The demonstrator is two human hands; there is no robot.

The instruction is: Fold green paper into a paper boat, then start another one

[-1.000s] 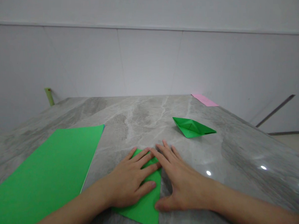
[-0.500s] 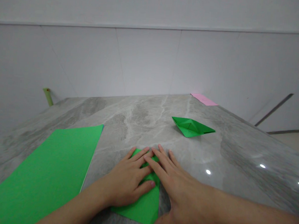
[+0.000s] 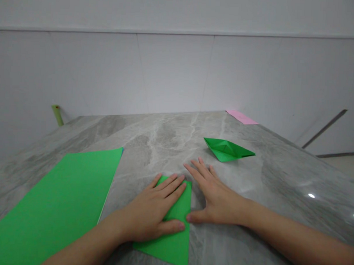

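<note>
A folded green sheet of paper (image 3: 172, 245) lies flat on the grey marbled table in front of me. My left hand (image 3: 158, 210) rests flat over it with fingers stretched toward its far edge, covering its left and middle part. Just right of the paper is my right hand (image 3: 212, 196), fingers spread, holding nothing; its thumb tip is at the paper's right edge. Whether that thumb touches the paper I cannot tell. Beyond the right hand sits a folded green paper boat (image 3: 227, 151).
To the left lies a large green paper stack (image 3: 62, 198), partly under my left forearm. A pink paper (image 3: 242, 117) is at the table's far right corner. The marbled table (image 3: 165, 139) ends at a white wall (image 3: 173, 73). A light green object (image 3: 57, 114) stands beyond the far left edge.
My right hand has moved away and up from the paper's near right corner and off the left fingers, uncovering the right edge. My left hand has stayed nearly in place.
</note>
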